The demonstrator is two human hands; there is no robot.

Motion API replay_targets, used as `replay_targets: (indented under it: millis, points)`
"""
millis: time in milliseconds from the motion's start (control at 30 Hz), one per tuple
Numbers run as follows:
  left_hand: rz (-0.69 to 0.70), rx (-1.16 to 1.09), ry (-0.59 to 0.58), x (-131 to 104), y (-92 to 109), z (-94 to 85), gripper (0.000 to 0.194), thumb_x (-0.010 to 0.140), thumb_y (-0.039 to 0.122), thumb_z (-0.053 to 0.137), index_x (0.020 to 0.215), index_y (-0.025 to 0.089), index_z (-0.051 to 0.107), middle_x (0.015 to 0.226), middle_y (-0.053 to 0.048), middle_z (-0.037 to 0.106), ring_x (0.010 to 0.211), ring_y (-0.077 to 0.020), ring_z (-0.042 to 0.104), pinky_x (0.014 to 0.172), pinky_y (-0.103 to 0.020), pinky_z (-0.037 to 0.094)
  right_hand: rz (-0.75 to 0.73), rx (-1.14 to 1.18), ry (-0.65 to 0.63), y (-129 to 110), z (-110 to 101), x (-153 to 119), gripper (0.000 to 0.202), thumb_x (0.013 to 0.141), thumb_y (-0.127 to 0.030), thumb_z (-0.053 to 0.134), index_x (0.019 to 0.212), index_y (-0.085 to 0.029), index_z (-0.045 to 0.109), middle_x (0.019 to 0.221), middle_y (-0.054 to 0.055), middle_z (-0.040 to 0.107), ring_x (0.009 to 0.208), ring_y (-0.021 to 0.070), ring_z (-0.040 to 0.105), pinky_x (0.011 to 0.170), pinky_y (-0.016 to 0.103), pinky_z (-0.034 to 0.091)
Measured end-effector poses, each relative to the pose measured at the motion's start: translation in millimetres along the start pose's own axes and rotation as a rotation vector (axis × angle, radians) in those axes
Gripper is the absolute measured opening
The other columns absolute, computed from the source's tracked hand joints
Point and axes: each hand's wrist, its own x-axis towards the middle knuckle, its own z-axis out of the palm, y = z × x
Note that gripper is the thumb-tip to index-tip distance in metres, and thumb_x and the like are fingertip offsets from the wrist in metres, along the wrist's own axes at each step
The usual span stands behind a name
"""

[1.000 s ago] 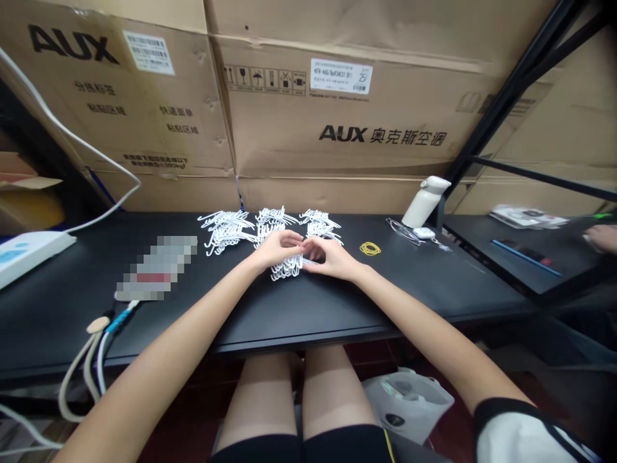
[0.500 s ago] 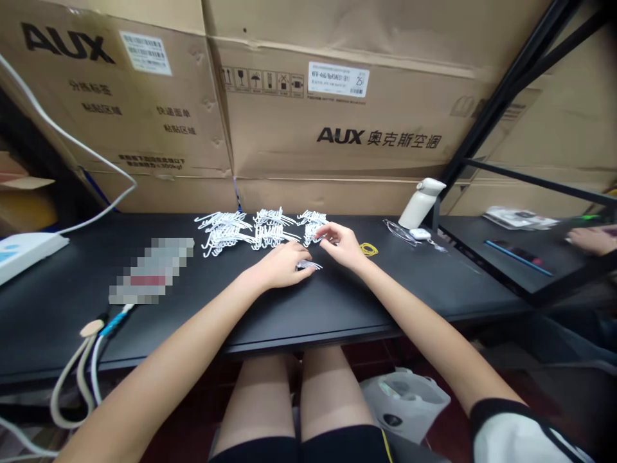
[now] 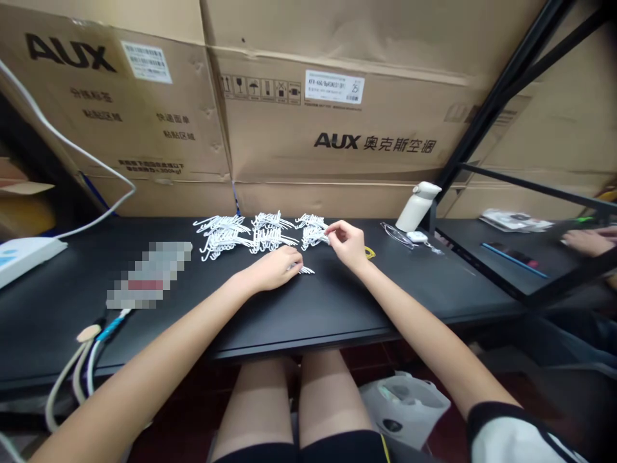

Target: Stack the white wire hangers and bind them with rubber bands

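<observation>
Bundles of thin white hooks lie in several piles on the black table: a left pair [image 3: 222, 241], a middle pair [image 3: 270, 239] and a right pair [image 3: 313, 236]. My left hand [image 3: 279, 267] is curled over a small loose bunch of white hooks [image 3: 306, 271] in front of the piles; the ends stick out past its fingers. Thumb and fingertips of my right hand [image 3: 348, 244] close in a pinch at the right ends of the right-hand pile. Yellow rubber bands [image 3: 369, 253] show partly behind my right wrist.
Large cardboard boxes [image 3: 337, 161] stand behind the table [image 3: 308, 315]. A white bottle [image 3: 417, 206], glasses and a small white case [image 3: 417, 238] are at the right, near a black metal frame. A blurred-out phone-shaped object [image 3: 149, 276] lies left. Another person's hand [image 3: 588, 241] is far right.
My right hand's fingers have drawn into a pinch at the end of the right-hand hooks. My left hand has shifted slightly left, its fingers more curled over the loose hooks.
</observation>
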Motion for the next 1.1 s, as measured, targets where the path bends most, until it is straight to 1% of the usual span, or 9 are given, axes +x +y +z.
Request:
replay_targets:
  millis: [67,133,300,467,600,700,800,933,1100]
  points:
    - [-0.005,0.0,0.005,-4,-1,-1.7,0.033,0.095,0.032,0.035,0.089,0.017,0.063,0.093,-0.011,0.062,0.093,-0.0227,0.056,0.086,-0.035,0.044,0.027,-0.011,0.072,4,-3,3,0.009,0.076,-0.021,0.051,0.075,-0.018,0.06,0.072,0.003,0.065,0.057,0.0153,0.059,0.056,0.029,0.048]
    - [-0.024,-0.004,0.011,-12,-2,-4.7,0.033,0.095,0.034,0.036,0.087,0.018,0.063,0.095,-0.011,0.063,0.096,-0.0229,0.057,0.089,-0.035,0.044,0.041,-0.019,0.11,7,-7,5,0.01,0.077,-0.022,0.051,0.075,-0.018,0.06,0.072,0.003,0.065,0.056,0.0153,0.059,0.056,0.03,0.048]
    - [-0.116,0.006,0.03,-39,-7,-16.2,0.033,0.094,0.038,0.038,0.086,0.019,0.064,0.102,-0.01,0.065,0.106,-0.0247,0.057,0.093,-0.036,0.044,0.021,-0.02,0.127,13,-9,6,0.01,0.076,-0.022,0.052,0.074,-0.018,0.061,0.068,0.002,0.064,0.054,0.0147,0.058,0.054,0.028,0.048]
    - [-0.187,0.135,0.003,-64,-15,-23.7,0.039,0.095,0.039,0.032,0.092,0.018,0.065,0.118,-0.012,0.063,0.12,-0.0262,0.053,0.099,-0.039,0.044,0.011,-0.047,0.14,19,-8,7,0.011,0.076,-0.022,0.052,0.073,-0.018,0.061,0.064,0.0,0.062,0.053,0.013,0.057,0.054,0.026,0.047]
    - [-0.261,0.24,0.071,-81,-29,-24.0,0.045,0.094,0.043,0.031,0.095,0.017,0.068,0.125,-0.015,0.061,0.12,-0.0286,0.055,0.101,-0.041,0.045,0.006,-0.049,0.187,20,-9,9,0.011,0.075,-0.021,0.051,0.072,-0.018,0.061,0.065,0.0,0.063,0.053,0.0126,0.057,0.052,0.024,0.047]
    - [-0.242,0.247,0.096,-92,-41,-24.0,0.045,0.094,0.045,0.032,0.095,0.019,0.068,0.123,-0.012,0.064,0.122,-0.0275,0.054,0.1,-0.04,0.046,0.002,-0.053,0.217,20,-10,9,0.011,0.076,-0.021,0.051,0.071,-0.018,0.06,0.065,0.001,0.063,0.052,0.0127,0.057,0.052,0.025,0.046]
    - [-0.214,0.264,0.094,-99,-48,-27.2,0.047,0.094,0.047,0.032,0.096,0.018,0.069,0.125,-0.013,0.063,0.124,-0.0279,0.053,0.1,-0.04,0.046,0.0,-0.065,0.22,21,-11,9,0.011,0.076,-0.02,0.05,0.071,-0.018,0.06,0.065,0.0,0.062,0.052,0.0125,0.056,0.052,0.024,0.046]
    - [-0.154,0.303,0.105,-101,-49,-36.2,0.047,0.095,0.044,0.032,0.098,0.016,0.07,0.124,-0.015,0.063,0.118,-0.028,0.057,0.101,-0.041,0.045,0.003,-0.069,0.222,24,-11,9,0.011,0.076,-0.02,0.05,0.07,-0.018,0.06,0.064,0.0,0.061,0.051,0.0124,0.056,0.052,0.024,0.045]
    - [-0.097,0.361,0.076,-102,-50,-43.1,0.043,0.095,0.04,0.034,0.099,0.016,0.069,0.122,-0.014,0.064,0.11,-0.0268,0.061,0.098,-0.041,0.046,0.027,-0.059,0.238,26,-11,10,0.01,0.074,-0.021,0.051,0.069,-0.018,0.059,0.06,0.0,0.06,0.05,0.013,0.055,0.051,0.025,0.045]
